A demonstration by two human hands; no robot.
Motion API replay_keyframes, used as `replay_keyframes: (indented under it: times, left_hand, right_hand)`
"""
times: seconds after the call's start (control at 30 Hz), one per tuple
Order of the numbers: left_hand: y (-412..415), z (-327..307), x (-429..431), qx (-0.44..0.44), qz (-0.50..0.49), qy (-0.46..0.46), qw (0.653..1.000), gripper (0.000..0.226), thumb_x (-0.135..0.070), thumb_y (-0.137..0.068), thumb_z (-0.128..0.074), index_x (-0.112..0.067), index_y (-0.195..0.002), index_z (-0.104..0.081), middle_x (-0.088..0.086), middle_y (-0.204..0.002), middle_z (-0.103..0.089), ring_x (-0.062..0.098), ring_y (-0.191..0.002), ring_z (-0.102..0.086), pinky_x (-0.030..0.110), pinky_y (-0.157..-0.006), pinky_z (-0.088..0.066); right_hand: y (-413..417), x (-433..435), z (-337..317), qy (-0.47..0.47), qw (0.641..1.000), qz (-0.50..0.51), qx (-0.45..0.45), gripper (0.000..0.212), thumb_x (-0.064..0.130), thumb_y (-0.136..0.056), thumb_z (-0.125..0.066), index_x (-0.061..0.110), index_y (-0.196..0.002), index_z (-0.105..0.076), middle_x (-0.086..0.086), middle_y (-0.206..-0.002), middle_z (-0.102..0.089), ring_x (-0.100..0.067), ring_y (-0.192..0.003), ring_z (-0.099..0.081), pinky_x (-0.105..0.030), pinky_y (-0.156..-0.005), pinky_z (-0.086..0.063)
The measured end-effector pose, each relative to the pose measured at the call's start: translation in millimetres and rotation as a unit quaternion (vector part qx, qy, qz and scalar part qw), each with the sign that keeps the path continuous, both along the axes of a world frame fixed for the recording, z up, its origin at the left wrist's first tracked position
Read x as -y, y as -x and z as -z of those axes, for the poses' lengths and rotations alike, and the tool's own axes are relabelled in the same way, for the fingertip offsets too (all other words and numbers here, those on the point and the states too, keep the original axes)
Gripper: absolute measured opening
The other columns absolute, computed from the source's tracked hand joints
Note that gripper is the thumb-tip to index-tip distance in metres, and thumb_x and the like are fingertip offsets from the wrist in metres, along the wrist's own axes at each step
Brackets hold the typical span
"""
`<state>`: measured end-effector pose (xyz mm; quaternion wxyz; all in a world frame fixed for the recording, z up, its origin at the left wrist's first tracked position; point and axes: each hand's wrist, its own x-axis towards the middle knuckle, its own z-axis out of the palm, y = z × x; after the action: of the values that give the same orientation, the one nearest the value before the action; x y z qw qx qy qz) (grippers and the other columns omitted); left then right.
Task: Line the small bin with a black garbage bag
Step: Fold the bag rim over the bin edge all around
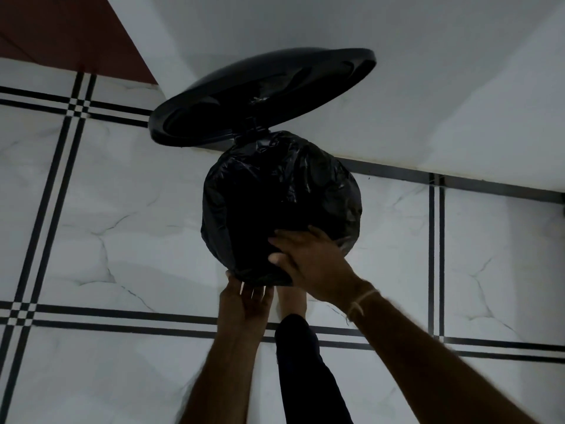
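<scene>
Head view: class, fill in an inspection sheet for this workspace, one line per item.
Surface: marbled floor tiles with dark stripes.
Job's things: small bin, lid up, black garbage bag draped over its rim.
Clutter: nothing seen.
Grippers: left hand under the bag's near edge; right hand pressing on the bag, grip unclear.
Cables: nothing seen.
Surroundings: white wall; bare foot near the bin.

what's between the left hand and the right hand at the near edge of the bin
In the head view, the bag's folded-over edge hangs between them: the left hand is under it, the right hand on top. The bin itself is covered.
</scene>
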<state>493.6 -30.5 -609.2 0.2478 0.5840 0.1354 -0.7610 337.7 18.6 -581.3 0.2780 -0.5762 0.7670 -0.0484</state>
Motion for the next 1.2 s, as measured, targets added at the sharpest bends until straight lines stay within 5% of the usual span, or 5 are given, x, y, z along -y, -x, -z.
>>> replay_keyframes:
  times: [0.13,0.3,0.6,0.87,1.2]
  left_hand:
    - [-0.5,-4.2,3.9,0.010,-0.011,-0.026,1.000,0.035,-0.033,-0.103,-0.058,-0.008,-0.127,-0.067,0.014,-0.125,-0.073,0.025,-0.114,-0.070,0.039,-0.081,-0.064]
    - [-5.6,-15.5,2.4,0.034,0.063,-0.015,0.997,0.015,-0.022,-0.103,-0.058,-0.015,-0.108,-0.070,0.005,-0.097,-0.074,0.020,-0.097,-0.068,0.037,-0.098,-0.053]
    - [-3.5,-9.5,15.2,0.027,0.050,0.036,0.998,0.029,-0.032,-0.107,-0.050,-0.011,-0.112,-0.069,0.009,-0.110,-0.074,0.023,-0.104,-0.069,0.036,-0.078,-0.063]
    - [-7.1,-12.4,18.2,0.052,0.100,0.059,0.992,0.031,-0.031,-0.109,-0.045,-0.013,-0.107,-0.070,0.009,-0.109,-0.074,0.024,-0.104,-0.069,0.040,-0.088,-0.055]
    - [7.1,-98.3,78.4,0.252,0.171,0.184,0.935,0.082,-0.073,-0.095,-0.043,-0.025,-0.161,-0.030,0.003,-0.160,-0.038,0.025,-0.146,-0.038,0.048,-0.122,-0.029]
  right_hand:
    - [2.2,0.3,16.2,-0.101,0.991,-0.083,-0.021,0.106,0.079,-0.085,0.015,0.017,-0.093,-0.070,0.004,-0.072,-0.063,-0.013,-0.071,-0.063,-0.028,-0.070,-0.050]
    - [4.5,-20.8,4.6,0.124,0.960,0.227,-0.106,0.038,0.037,-0.097,-0.055,0.020,-0.130,-0.061,-0.005,-0.130,-0.061,-0.027,-0.117,-0.053,-0.042,-0.095,-0.045]
    - [42.7,-34.1,15.4,0.064,0.415,0.740,0.525,0.028,0.032,-0.106,-0.052,0.011,-0.115,-0.069,-0.007,-0.103,-0.074,-0.026,-0.094,-0.070,-0.040,-0.082,-0.060]
    - [44.9,-40.5,17.8,0.069,0.435,0.696,0.567,0.035,0.032,-0.108,-0.046,0.011,-0.125,-0.067,-0.007,-0.111,-0.077,-0.023,-0.097,-0.074,-0.038,-0.077,-0.062]
    - [57.5,21.4,-92.3,0.296,0.744,0.539,0.263,0.054,0.058,-0.100,-0.048,0.033,-0.148,-0.044,0.004,-0.155,-0.043,-0.014,-0.140,-0.046,-0.035,-0.114,-0.041]
